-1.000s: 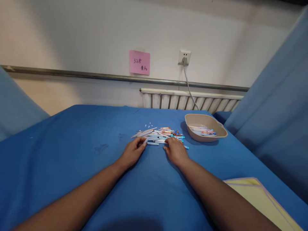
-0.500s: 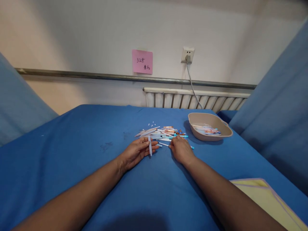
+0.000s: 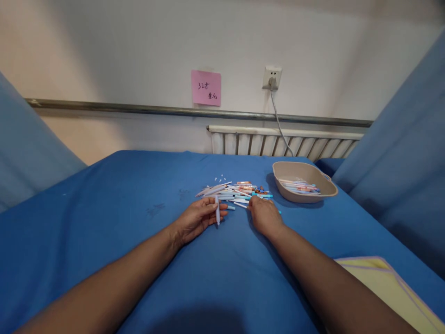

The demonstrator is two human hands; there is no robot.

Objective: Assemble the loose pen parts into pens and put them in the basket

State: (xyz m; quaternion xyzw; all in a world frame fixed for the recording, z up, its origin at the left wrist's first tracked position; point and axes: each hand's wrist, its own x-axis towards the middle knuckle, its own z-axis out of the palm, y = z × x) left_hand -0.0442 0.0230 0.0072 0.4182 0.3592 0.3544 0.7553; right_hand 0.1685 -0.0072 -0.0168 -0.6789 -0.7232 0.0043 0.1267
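Observation:
A heap of small pens and pen parts in pale blue, white and orange lies on the blue table. My left hand rests at the heap's near left edge, fingers pinched on a pale pen barrel that stands across them. My right hand lies palm down at the heap's near right side, its fingertips curled onto the pens; what they grip is hidden.
A beige tray with several pens stands at the right of the heap. A yellow cloth lies at the near right corner. Behind the table are a radiator, a wall socket with cable and a pink note.
My left hand picked a pale pen barrel out of the heap and drew it back slightly. My right hand stayed at the heap's edge, shifting a little.

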